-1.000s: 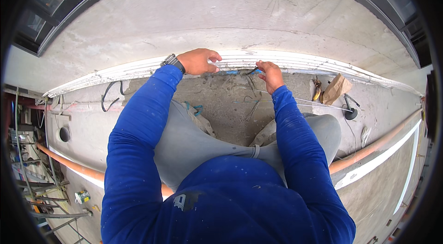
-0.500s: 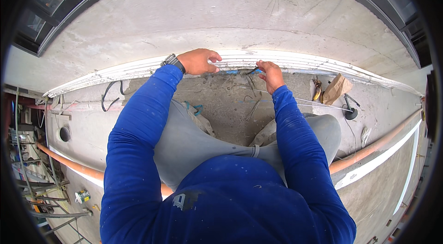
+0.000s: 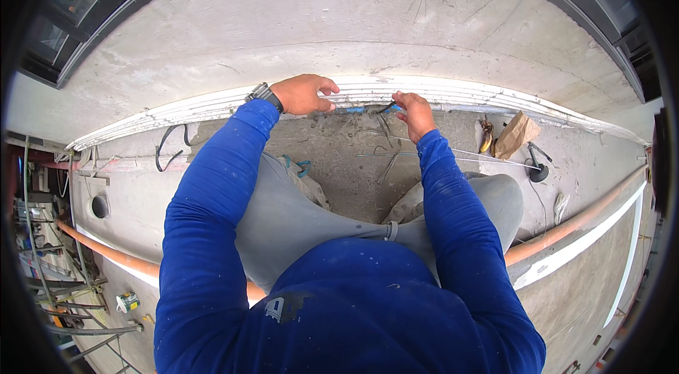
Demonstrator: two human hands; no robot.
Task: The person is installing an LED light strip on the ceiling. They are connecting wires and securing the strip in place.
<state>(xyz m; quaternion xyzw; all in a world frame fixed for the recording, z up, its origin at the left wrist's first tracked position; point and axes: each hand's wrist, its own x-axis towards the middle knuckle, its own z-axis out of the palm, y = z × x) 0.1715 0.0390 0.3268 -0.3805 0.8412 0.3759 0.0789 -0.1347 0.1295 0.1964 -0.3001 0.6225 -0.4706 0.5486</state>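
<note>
At the foot of the wall, a bundle of thin white pipes (image 3: 488, 96) runs from side to side, with a blue pipe (image 3: 351, 110) low along its near edge. My left hand (image 3: 303, 94), with a watch at the wrist, is over the white pipes. Its thumb and forefinger are apart, and nothing shows between them. Across a short gap, my right hand (image 3: 417, 116) pinches the end of a thin dark strip (image 3: 387, 107), which slants down toward the blue pipe. What the strip's lower end touches is too small to tell.
Thin metal rods (image 3: 488, 157) lie on the floor by my right knee, near a black round tool (image 3: 538, 173), a brown paper bag (image 3: 517, 135) and a banana (image 3: 486, 137). A black strap (image 3: 160, 151) lies at the left. An orange pipe (image 3: 552, 237) passes behind me.
</note>
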